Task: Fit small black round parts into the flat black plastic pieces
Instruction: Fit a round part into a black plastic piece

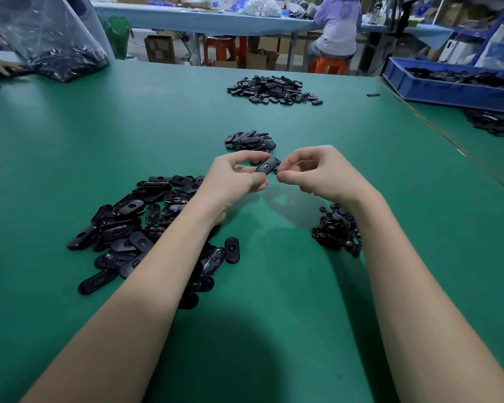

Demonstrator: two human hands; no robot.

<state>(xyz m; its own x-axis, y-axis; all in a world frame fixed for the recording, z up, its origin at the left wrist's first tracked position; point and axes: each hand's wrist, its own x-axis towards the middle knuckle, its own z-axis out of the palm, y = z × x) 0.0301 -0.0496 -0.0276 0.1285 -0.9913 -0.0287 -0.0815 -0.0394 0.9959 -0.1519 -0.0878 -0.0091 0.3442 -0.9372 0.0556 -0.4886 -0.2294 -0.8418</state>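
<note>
Green counter [70, 146]. Left hand [233, 178] raised above it, thumb and fingers pinching one flat black piece [266, 164] at its near end. Right hand [317, 173] just beside, fingers curled, fingertips pinched at the piece's far end; cannot tell whether that grip holds a round part. Heap of flat pieces [134, 225] under the left forearm. Small round parts [336, 228] heaped by the right wrist. Two more black piles farther back: one close [249, 140], one distant [274, 90]. Blue bin [448, 91] far right.
</note>
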